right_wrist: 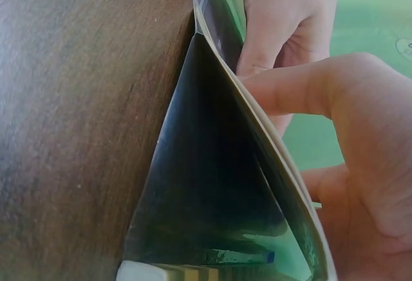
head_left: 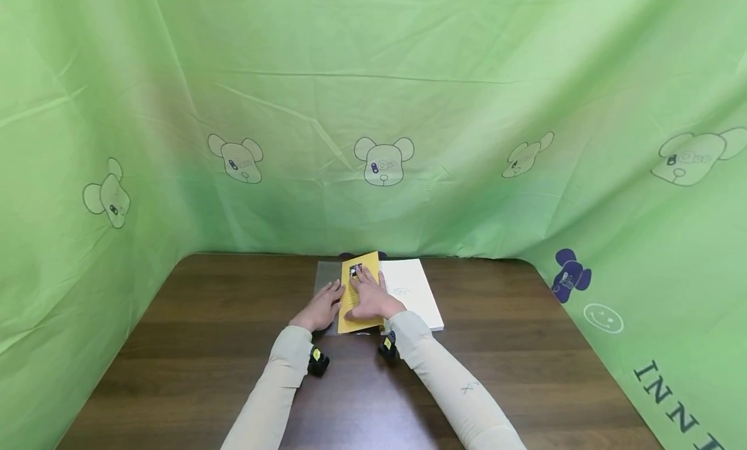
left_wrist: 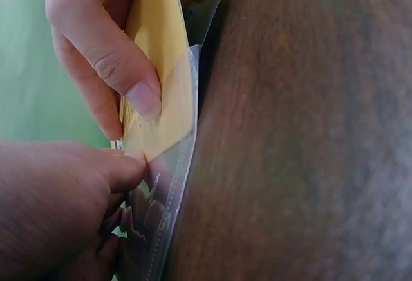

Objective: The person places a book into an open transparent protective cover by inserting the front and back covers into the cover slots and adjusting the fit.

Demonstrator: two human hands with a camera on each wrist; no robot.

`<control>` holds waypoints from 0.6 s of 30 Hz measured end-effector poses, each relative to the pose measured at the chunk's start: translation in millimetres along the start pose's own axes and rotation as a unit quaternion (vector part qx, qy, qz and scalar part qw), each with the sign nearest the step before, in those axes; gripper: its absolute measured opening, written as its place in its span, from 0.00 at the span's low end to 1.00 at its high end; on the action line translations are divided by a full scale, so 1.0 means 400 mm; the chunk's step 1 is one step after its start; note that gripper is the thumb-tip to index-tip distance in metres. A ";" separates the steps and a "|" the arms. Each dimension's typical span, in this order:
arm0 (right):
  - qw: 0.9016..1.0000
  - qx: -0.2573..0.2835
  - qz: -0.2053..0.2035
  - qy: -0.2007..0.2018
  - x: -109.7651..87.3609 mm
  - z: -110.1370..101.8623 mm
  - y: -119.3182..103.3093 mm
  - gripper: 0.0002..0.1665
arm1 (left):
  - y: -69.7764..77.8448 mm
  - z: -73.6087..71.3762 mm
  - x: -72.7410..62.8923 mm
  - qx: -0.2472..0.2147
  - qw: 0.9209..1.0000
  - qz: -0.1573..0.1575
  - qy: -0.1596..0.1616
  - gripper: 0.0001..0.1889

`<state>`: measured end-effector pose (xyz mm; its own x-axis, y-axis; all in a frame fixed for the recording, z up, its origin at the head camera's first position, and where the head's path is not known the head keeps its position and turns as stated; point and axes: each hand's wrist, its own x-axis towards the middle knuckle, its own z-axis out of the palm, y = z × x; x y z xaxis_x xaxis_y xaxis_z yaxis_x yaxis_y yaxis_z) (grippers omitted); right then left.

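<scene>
A book lies open near the back of the table, its yellow cover (head_left: 345,317) raised at an angle on the left and its white page block (head_left: 421,297) on the right. Clear plastic book cover (head_left: 327,273) extends left from beneath the yellow one; its seamed edge (left_wrist: 168,213) shows up close in the left wrist view. My left hand (head_left: 320,308) pinches this plastic beside the yellow corner. Across the yellow cover my right hand (head_left: 370,299) presses with fingers spread, thumb (left_wrist: 138,91) low near its edge. Some left fingers are partly hidden.
The brown wooden table (head_left: 222,353) extends around the book on both sides and in front. A green cloth (head_left: 303,203) with bear-head drawings hangs behind and along the sides. Black wrist cameras (head_left: 318,361) sit under both cuffs.
</scene>
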<state>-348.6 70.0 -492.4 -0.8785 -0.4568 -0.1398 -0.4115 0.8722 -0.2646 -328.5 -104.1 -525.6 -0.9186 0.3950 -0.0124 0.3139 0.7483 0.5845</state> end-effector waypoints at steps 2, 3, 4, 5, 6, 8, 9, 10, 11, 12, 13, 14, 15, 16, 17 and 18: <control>1.000 0.000 -0.001 -0.001 0.000 0.001 -0.002 0.58 | 0.000 0.000 -0.001 0.000 1.000 0.001 0.002 0.25; 1.000 0.002 -0.003 -0.002 0.000 0.001 -0.002 0.58 | -0.001 0.000 -0.001 0.000 1.000 0.002 0.004 0.25; 1.000 0.002 -0.004 -0.002 0.000 0.001 -0.002 0.58 | -0.001 0.000 -0.001 0.001 1.000 0.002 0.005 0.25; 1.000 0.006 -0.007 0.000 0.000 0.000 -0.002 0.57 | -0.001 0.000 0.000 0.002 1.000 0.003 0.006 0.25; 1.000 0.009 -0.010 0.002 0.002 0.000 -0.002 0.57 | -0.001 0.000 0.000 0.002 1.000 0.004 0.008 0.25; 1.000 0.015 -0.016 0.003 0.004 -0.002 -0.001 0.55 | 0.000 0.000 0.001 0.000 1.000 0.005 0.010 0.25; 1.000 0.020 -0.019 0.005 0.005 -0.003 -0.001 0.54 | 0.000 0.000 0.001 -0.001 1.000 0.005 0.010 0.25; 0.999 0.024 -0.023 0.006 0.006 -0.004 0.001 0.53 | 0.001 0.000 0.001 -0.001 1.000 0.004 0.009 0.25; 0.999 0.028 -0.026 0.005 0.005 -0.005 0.003 0.53 | 0.003 -0.001 0.001 -0.001 1.000 0.004 0.009 0.26; 0.999 0.031 -0.030 0.005 0.005 -0.006 0.006 0.52 | 0.004 -0.001 0.001 -0.002 1.000 0.005 0.009 0.25; 0.999 0.036 -0.034 0.004 0.004 -0.007 0.009 0.52 | 0.005 -0.001 0.001 -0.002 1.000 0.004 0.008 0.25; 0.998 0.040 -0.040 0.003 0.002 -0.009 0.012 0.51 | 0.005 -0.001 0.000 -0.004 1.000 0.004 0.007 0.25; 0.998 0.044 -0.045 0.004 -0.001 -0.011 0.016 0.51 | 0.006 -0.001 0.000 -0.005 1.000 0.003 0.006 0.25; 0.998 0.046 -0.052 0.007 -0.003 -0.012 0.020 0.51 | 0.006 -0.001 -0.001 -0.006 1.000 0.002 0.006 0.26; 0.997 0.048 -0.056 0.009 -0.006 -0.014 0.025 0.50 | 0.006 -0.001 -0.001 -0.007 1.000 0.002 0.006 0.25; 0.997 0.050 -0.058 0.011 -0.009 -0.017 0.029 0.51 | 0.005 -0.001 -0.001 -0.010 1.000 0.000 0.006 0.25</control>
<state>-351.8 83.0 -488.6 -0.8322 -0.5483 -0.0820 -0.4849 0.7916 -0.3718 -327.5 -102.9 -524.2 -0.9214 0.3887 -0.0016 0.3099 0.7371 0.6005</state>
